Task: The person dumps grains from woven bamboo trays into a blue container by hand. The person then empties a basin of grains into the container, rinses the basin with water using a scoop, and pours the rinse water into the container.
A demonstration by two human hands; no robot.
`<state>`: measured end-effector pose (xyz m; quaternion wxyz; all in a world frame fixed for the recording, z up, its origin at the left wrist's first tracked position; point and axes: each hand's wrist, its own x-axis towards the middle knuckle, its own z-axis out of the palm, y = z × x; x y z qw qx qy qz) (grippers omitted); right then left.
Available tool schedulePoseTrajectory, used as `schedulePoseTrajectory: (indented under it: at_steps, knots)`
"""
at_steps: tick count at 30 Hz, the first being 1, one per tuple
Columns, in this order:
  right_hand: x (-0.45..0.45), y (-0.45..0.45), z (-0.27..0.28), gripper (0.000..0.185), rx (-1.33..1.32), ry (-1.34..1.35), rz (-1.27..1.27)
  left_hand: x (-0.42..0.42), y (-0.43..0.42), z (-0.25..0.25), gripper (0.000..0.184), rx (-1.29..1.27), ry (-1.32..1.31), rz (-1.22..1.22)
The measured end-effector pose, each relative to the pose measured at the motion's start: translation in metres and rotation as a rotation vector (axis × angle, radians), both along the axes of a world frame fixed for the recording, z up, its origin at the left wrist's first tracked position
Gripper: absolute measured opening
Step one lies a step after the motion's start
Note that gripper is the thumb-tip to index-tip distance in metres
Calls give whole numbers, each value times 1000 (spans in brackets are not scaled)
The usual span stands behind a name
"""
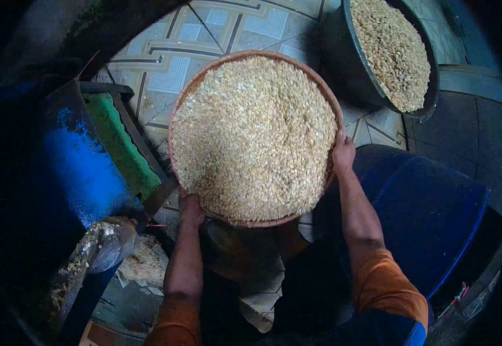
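A round, shallow woven basket (268, 53) with a reddish-brown rim is heaped with small pale beans or grains (257, 138). My left hand (191, 209) grips its rim at the lower left, fingers mostly hidden beneath. On the right side, my right hand (344, 153) is closed around the rim, its thumb against the edge. The basket is held up over the tiled floor, in front of my body.
A large dark tub (355, 72) full of similar grains stands at the upper right. Blue drum (424, 202) lies at my right. Blue machine housing (89, 173) with a green-lined trough (121, 144) is on the left, near a plastic bag (112, 245). Patterned tiles (205, 29) cover the floor.
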<state>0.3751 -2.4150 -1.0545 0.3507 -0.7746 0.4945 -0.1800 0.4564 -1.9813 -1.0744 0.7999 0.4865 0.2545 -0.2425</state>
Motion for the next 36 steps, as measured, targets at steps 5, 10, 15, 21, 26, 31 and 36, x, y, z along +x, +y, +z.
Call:
schedulePoseTrajectory:
  at_steps: [5, 10, 15, 21, 26, 31, 36]
  knots:
    - [-3, -22, -48, 49, 66, -261, 53, -24, -13, -33, 47, 202, -479, 12]
    - [-16, -16, -44, 43, 233, -388, -52, -34, -26, 12, 37, -54, -414, 157]
    - [-15, -27, -41, 46, 247, -416, 0, -38, -28, 14, 48, -80, -365, 270]
    - [-52, 15, 33, 42, 302, -553, -114, -38, -20, 57, 49, 1, -388, 224]
    - [-76, 57, 114, 40, 164, -407, -249, -10, 0, 129, 53, -18, -329, 77]
    - [-87, 48, 126, 42, 34, -280, -219, -26, -3, 139, 58, 17, -404, 101]
    - [-77, 40, 121, 43, 29, -349, -210, -28, -4, 130, 64, 156, -342, 123]
